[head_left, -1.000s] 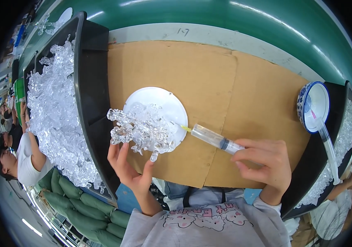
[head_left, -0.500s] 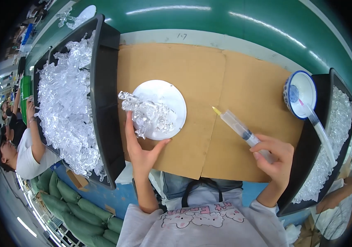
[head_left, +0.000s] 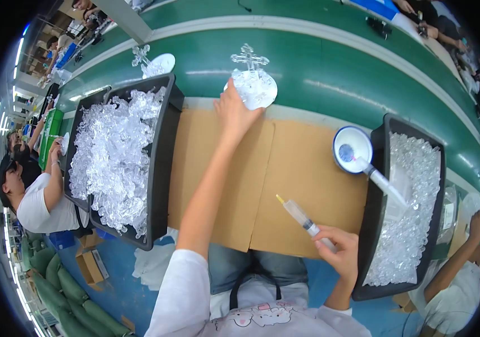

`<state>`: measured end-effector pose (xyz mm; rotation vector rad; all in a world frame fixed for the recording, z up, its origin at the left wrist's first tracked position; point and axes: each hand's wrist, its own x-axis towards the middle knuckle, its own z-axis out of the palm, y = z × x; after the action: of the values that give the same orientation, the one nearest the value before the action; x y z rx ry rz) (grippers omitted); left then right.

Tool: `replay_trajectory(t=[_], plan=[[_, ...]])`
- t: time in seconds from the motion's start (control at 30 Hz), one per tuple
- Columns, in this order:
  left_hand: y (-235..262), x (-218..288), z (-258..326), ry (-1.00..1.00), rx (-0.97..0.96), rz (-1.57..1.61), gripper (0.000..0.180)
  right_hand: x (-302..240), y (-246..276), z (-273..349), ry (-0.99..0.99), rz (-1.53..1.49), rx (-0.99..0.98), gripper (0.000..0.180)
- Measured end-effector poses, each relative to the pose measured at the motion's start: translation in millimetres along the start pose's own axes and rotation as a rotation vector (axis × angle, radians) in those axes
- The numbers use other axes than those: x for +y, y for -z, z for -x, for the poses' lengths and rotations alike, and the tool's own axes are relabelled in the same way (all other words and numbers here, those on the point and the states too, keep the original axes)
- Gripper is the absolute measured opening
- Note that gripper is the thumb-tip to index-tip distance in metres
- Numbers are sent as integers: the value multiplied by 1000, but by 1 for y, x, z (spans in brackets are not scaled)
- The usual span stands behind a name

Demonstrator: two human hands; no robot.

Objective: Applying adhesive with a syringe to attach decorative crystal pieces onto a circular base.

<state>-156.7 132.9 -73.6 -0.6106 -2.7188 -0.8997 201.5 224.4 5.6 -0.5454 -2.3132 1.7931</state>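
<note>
On the green surface past the cardboard is a round white plate (head_left: 268, 92) bearing a clear plastic cross (head_left: 249, 57) with other clear pieces. My left hand (head_left: 235, 111) reaches far forward and grips the near-left rim of this plate, fingers along one side and thumb at the near edge. Lower right, my right hand (head_left: 338, 250) is wrapped round a clear syringe (head_left: 300, 218) with a yellow tip, which points up and left over the cardboard. The fingers partly hide the syringe's rear end.
Brown cardboard (head_left: 223, 185) covers the bench. A black bin (head_left: 160, 163) of clear plastic pieces stands left; another bin (head_left: 376, 224) of smaller clear pieces stands right. Beside it, a blue-and-white bowl (head_left: 358, 147) holds a second syringe (head_left: 386, 188). Another white plate (head_left: 164, 63) lies far left. Co-workers sit both sides.
My left hand has carried the plate with its clear pieces forward from the cardboard onto the green surface. The right hand still holds the syringe. The view has shifted.
</note>
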Motion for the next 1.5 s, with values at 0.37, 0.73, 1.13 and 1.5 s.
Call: replay_trajectory(t=[0.37,0.73,1.13,1.5], plan=[[51,-4,-106,-176,192,-270,87,39,-28,-27,156,333,431,20],[98,-172,-233,284,63,-111,40,17,-35,-20,65,612,377,35],[142,23,-40,-368,197,155,9,-34,-50,-15,193,283,456,28],[191,-52,137,-101,-205,553,21,-136,-205,-223,803,352,-311,23]])
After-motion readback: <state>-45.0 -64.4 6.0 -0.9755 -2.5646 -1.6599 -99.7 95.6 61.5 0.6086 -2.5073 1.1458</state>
